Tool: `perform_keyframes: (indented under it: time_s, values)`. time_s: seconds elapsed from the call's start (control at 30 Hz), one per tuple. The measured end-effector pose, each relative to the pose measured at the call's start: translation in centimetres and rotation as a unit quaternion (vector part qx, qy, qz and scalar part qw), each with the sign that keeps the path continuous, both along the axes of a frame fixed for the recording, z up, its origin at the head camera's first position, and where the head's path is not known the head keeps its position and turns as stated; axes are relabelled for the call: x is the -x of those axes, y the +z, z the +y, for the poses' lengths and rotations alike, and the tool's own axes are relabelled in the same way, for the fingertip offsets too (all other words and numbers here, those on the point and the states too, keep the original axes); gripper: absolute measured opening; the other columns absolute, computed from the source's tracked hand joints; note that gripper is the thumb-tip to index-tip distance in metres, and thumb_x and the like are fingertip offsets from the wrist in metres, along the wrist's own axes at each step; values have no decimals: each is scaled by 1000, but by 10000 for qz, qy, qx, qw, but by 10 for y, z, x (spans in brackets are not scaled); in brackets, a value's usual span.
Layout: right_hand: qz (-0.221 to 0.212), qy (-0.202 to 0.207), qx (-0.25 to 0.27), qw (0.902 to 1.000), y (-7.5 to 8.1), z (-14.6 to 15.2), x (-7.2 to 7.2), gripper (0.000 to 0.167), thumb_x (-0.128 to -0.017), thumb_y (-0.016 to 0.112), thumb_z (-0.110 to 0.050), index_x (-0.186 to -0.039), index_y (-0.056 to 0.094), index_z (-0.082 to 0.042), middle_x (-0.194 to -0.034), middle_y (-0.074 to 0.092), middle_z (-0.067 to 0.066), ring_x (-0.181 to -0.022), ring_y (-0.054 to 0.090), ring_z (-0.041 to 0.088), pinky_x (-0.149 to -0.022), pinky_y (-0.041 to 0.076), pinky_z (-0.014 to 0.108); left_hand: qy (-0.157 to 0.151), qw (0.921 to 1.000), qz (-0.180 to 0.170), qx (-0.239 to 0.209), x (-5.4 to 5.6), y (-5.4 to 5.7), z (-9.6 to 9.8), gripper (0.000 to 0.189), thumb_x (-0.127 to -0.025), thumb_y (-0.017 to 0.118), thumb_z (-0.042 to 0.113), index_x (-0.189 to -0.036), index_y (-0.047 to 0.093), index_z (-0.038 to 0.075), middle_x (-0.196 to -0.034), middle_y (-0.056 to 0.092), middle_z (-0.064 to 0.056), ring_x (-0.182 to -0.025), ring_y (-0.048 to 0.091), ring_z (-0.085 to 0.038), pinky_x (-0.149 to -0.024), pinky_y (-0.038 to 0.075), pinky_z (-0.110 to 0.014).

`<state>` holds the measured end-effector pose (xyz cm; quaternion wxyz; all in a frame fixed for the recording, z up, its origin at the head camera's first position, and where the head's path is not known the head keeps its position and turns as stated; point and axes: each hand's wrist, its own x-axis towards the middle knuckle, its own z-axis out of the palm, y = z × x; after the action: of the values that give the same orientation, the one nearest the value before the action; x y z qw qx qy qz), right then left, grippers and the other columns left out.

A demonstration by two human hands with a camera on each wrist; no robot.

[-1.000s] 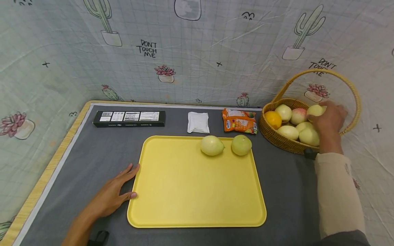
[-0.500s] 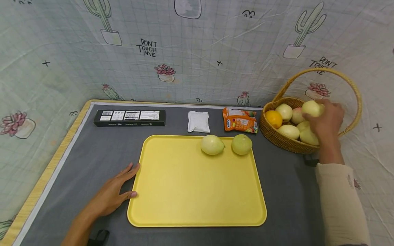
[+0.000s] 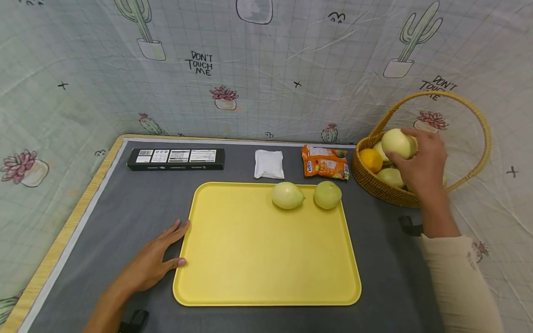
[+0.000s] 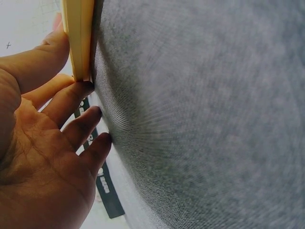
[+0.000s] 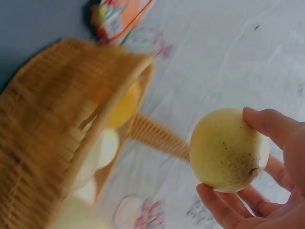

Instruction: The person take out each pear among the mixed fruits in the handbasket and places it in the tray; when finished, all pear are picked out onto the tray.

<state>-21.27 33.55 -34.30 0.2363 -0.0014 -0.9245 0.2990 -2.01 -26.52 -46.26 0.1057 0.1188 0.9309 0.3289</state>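
Note:
My right hand [image 3: 425,162] grips a pale yellow-green round fruit [image 3: 397,143] above the wicker basket [image 3: 383,192]. In the right wrist view this fruit [image 5: 228,150] shows brown specks and a small stem end, with the thumb on one side and the fingers on the other. My left hand [image 3: 151,263] lies at the left edge of the yellow tray [image 3: 266,259], its spread fingers and thumb touching the rim; the left wrist view shows the thumb along the tray side [image 4: 78,43]. Two pale green fruits, one oval [image 3: 287,195] and one round [image 3: 327,194], sit at the tray's far right.
An orange fruit [image 3: 370,160] and several pale fruits lie in the basket, partly hidden by my hand; its tall handle [image 3: 483,125] arches above. Behind the tray are an orange snack packet [image 3: 325,162], a white packet [image 3: 268,164] and a long black box [image 3: 176,159].
My right hand has lifted the pale fruit out from among the others and moved it left and up over the basket. The left hand and the tray stay put.

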Motion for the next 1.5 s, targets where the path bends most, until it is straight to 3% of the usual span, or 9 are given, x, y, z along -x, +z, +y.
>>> perform_keyframes:
  time_s: [0.1,0.17,0.23,0.43,0.73,1.0,1.23,1.5]
  values:
    - [309,246,-36,9992,2,-17,-6,63,-87,88,-11,-145,65,-10,-146,57,27,-135,50,46,-103,39,51,-4,10000,1,-24,0,0,0,98,-88,85,24,-170,31,17,-174,28,-24,-157,29,-55,-112,37,-74]
    - [446,409,-85,9981,3,-28,-10,62,-86,90,-12,-144,67,-11,-144,59,25,-130,53,42,-93,41,37,2,10000,-4,-31,0,-1,0,98,-88,85,24,-170,31,17,-174,28,-24,-157,29,-55,-113,36,-74]
    - [516,577,-138,9969,4,-39,-13,62,-85,91,-12,-143,68,-11,-142,61,23,-127,55,39,-85,42,31,11,10000,-17,-36,0,-1,0,98,-88,85,24,-170,31,17,-174,27,-24,-157,28,-55,-113,36,-75]
    - [568,1281,-61,9901,7,-70,-22,62,-86,90,-10,-143,67,-12,-142,59,23,-130,55,38,-90,49,52,43,10000,-60,-55,1,-1,-1,99,-88,86,25,-170,30,18,-174,26,-24,-157,28,-55,-113,35,-75]
    - [620,2168,-82,9742,-1,-116,-34,61,-84,92,-9,-141,69,-13,-138,61,20,-114,58,34,-82,46,42,11,10000,66,-33,0,-1,0,98,-88,85,29,-169,32,16,-173,29,-25,-156,32,-55,-112,39,-74]
    - [388,2783,-30,9597,-12,-158,-44,65,-83,93,-12,-143,68,-15,-144,60,14,-136,54,35,-99,54,52,12,9999,142,-78,-1,-2,0,96,-88,85,27,-169,33,17,-172,30,-26,-155,33,-55,-111,39,-72]
    - [87,3222,71,9466,-26,-192,-49,62,-85,92,-15,-142,68,-19,-143,61,10,-133,59,30,-96,59,48,16,9999,87,-80,-1,-2,-1,97,-89,85,23,-169,32,17,-173,29,-25,-156,30,-55,-112,37,-72]
    - [-411,3537,82,9344,-45,-226,-46,61,-85,92,-15,-141,68,-18,-143,60,8,-134,54,29,-98,57,50,43,10000,8,-75,-1,0,0,96,-89,85,22,-169,31,17,-174,27,-24,-157,29,-54,-113,37,-72]
